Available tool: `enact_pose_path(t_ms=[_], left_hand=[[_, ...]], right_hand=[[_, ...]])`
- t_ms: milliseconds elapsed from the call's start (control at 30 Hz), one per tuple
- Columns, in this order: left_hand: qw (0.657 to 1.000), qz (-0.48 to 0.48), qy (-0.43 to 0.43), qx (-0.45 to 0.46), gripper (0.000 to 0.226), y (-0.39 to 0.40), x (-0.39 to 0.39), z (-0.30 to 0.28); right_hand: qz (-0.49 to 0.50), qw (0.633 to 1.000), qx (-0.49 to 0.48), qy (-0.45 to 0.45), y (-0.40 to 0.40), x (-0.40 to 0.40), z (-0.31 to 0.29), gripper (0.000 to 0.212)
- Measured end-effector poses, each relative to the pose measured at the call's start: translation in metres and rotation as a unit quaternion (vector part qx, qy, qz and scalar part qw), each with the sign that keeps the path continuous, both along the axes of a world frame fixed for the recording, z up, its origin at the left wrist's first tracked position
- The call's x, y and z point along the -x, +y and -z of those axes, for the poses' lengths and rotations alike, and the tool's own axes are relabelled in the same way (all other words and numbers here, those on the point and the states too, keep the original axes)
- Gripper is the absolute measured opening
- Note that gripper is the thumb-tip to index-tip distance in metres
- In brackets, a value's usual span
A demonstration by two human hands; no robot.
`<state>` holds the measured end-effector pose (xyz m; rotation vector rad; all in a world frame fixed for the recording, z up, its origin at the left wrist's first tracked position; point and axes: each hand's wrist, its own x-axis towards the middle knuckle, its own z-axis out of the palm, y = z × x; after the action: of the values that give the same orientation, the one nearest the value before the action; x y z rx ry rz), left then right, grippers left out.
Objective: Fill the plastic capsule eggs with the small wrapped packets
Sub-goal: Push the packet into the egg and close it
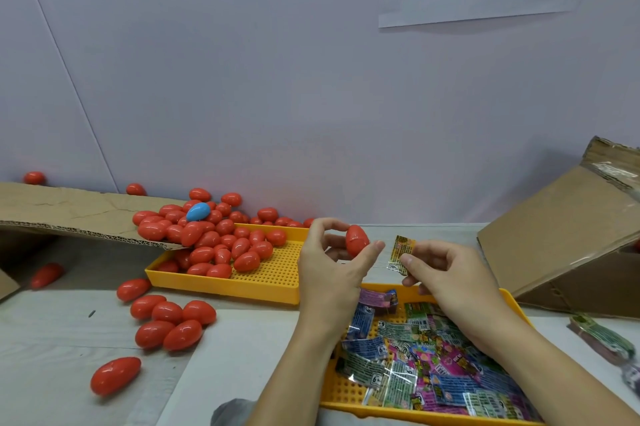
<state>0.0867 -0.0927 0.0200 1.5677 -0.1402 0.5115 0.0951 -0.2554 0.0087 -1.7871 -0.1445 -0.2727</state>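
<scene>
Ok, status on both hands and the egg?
Left hand holds red egg, shut. Right hand pinches orange packet beside it. Nothing between them.

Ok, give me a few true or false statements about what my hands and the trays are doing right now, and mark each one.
1. The left hand holds a red egg. True.
2. The right hand is empty. False: it pinches a small yellow packet.
3. The packet is already inside the egg. False: it is apart from the egg, to its right.
4. One blue egg lies among the red ones. True.
5. The near yellow tray holds eggs. False: it holds wrapped packets.
</scene>
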Motion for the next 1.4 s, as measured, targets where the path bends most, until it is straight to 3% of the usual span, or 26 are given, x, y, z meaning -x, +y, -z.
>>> enact_pose_path(t_ms=[67,167,333,533,767,933,1400], left_hand=[[1.0,0.008,0.006,0.024,0.036,0.0,-0.001,0.0],[0.988,0.05,0.038,0.141,0.029,0.0,-0.002,-0.003],[0.911,0.188,0.12,0.348,0.019,0.003,-0.001,-0.01],[0.837,0.276,0.166,0.442,0.033,0.009,0.002,-0.015],[0.782,0.315,0.156,0.514,0.031,0.013,0.005,-0.018],[0.786,0.311,0.15,0.512,0.029,0.013,0.006,-0.018],[0.872,0.215,0.161,0.409,0.011,0.013,0.002,-0.01]], right_hand=[[0.0,1.0,0.001,0.002,0.0,0.0,0.0,0.009],[0.005,1.0,-0.01,0.006,-0.001,0.0,0.001,0.009],[-0.003,1.0,-0.013,0.008,0.0,0.0,0.0,0.01],[0.002,1.0,-0.023,0.011,0.0,0.0,0.0,0.008],[0.001,0.999,-0.026,0.021,0.0,-0.001,0.0,0.011],[-0.001,0.999,-0.021,0.023,0.0,0.0,-0.001,0.011],[0.01,1.0,-0.015,0.022,0.002,0.003,-0.005,0.018]])
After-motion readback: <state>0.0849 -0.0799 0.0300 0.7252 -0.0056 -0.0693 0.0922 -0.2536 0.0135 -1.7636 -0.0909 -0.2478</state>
